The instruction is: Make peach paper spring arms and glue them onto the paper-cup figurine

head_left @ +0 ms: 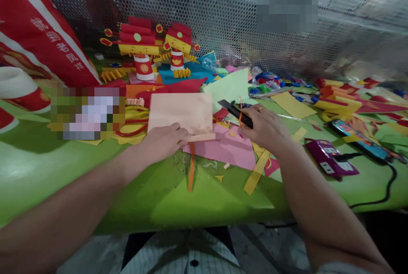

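Note:
My left hand (pixel 167 140) presses on the near left part of a square of peach paper (pixel 181 110), its fingers curled together at the near edge. Along that edge runs a narrow raised strip of the same colour. A thin orange paper strip (pixel 191 168) sticks out below it towards me. My right hand (pixel 267 127) is closed round a black utility knife (pixel 237 114), whose dark blade points up and left, apart from the paper. Another thin orange strip hangs by the knife. Pink paper (pixel 219 148) lies beneath, between my hands.
Two red-and-yellow paper figures (pixel 144 68) stand at the back before a perforated metal screen (pixel 216 15). Yellow scissors with red handles (pixel 132 129) lie at the left. A purple power socket (pixel 330 159) with a black cable and a phone (pixel 360 138) lie at the right. Paper scraps are scattered about.

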Motion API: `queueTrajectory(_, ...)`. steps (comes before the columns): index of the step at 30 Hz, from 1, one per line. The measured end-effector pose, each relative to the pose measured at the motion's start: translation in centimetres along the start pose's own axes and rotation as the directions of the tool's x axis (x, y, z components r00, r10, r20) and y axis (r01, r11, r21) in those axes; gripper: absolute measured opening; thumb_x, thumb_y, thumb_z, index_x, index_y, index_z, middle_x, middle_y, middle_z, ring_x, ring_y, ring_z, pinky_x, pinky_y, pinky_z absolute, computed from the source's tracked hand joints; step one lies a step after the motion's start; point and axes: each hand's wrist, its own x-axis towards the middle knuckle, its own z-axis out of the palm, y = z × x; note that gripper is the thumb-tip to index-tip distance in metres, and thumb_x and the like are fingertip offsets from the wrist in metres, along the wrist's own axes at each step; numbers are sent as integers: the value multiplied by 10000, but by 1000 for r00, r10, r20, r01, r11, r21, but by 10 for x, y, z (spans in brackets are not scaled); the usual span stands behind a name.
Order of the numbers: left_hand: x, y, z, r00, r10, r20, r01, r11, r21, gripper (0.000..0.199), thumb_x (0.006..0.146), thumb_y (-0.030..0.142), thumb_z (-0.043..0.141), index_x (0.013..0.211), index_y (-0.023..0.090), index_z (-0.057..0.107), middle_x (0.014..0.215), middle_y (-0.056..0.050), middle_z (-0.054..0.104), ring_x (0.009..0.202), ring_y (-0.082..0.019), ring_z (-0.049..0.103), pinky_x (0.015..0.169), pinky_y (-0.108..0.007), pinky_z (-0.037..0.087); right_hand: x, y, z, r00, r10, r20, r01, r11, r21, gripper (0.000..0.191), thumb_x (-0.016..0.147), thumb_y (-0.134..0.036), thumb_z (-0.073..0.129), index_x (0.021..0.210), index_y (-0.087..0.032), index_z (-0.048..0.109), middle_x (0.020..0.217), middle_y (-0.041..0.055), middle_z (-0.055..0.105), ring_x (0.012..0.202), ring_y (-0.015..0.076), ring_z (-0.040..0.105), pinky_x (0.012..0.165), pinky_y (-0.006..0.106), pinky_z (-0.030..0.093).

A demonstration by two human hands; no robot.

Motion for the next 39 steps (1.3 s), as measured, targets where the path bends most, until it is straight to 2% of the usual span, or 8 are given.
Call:
queueTrajectory(6,-1,-13,4,1000,4,-6,-5,997,-80,393,897,271,321,1239,243,511,1196,-53,607,1049,-226,565,812,-314,429,1,-5,2,995,26,-93,-30,999,-45,443,797,-183,414,1228,-136,501,1082,156,576,907,279,552,763,371,420)
queueTrajectory(11,0,-23,4,998,51,46,-43,984,-170,391,895,291,307,1130,226,613,1170,-49,636,1026,-218,585,821,-302,421,3,-11,9,999,-33,-14,31,989,-144,538,792,-140,423,1321,-237,428,1086,130,575,863,255,556,725,358,430)
queueTrajectory(19,-2,-24,-2,994,102,36,-84,936,-341,411,896,277,305,1221,217,550,1238,-26,595,1092,-169,550,887,-267,394,4,-3,9,988,134,83,-117,976,-184,653,798,-169,452,1407,-287,245,1084,143,596,853,271,575,602,340,446)
queueTrajectory(24,-3,-26,-3,986,148,75,-115,934,-339,392,890,294,330,1192,256,577,1174,-8,637,1021,-165,589,830,-249,416,2,-6,1,995,100,-31,-104,976,-192,585,813,-85,380,1385,-174,294,1100,183,605,938,290,567,702,390,431)
queueTrajectory(28,-4,-24,-5,986,149,78,-118,942,-315,408,900,316,328,1275,310,489,1292,14,551,1110,-182,543,871,-265,398,4,-9,1,995,97,37,-90,981,-169,527,787,-71,399,1312,-124,395,1053,177,637,949,300,568,739,400,409)
queueTrajectory(31,-4,-23,-3,983,153,99,-120,952,-282,412,907,313,318,1295,380,442,1331,46,509,1130,-194,528,872,-279,395,6,-5,7,991,114,-74,-121,988,-99,439,790,-120,429,1225,-142,483,1049,151,640,959,294,566,765,397,408)
queueTrajectory(33,-3,-23,-1,982,151,116,-120,963,-243,410,905,298,321,1277,402,459,1280,41,561,1066,-194,563,821,-270,409,6,-2,11,991,44,-127,-53,996,-68,407,785,-135,444,1181,-173,531,1089,130,629,951,286,571,779,400,412)
queueTrajectory(39,-4,-19,2,983,173,64,-167,982,-85,420,906,273,310,1268,414,469,954,-32,652,769,-168,595,628,-245,388,9,4,24,967,-236,-91,241,969,49,407,788,-156,467,1166,-233,597,1157,99,608,948,269,587,792,409,448)
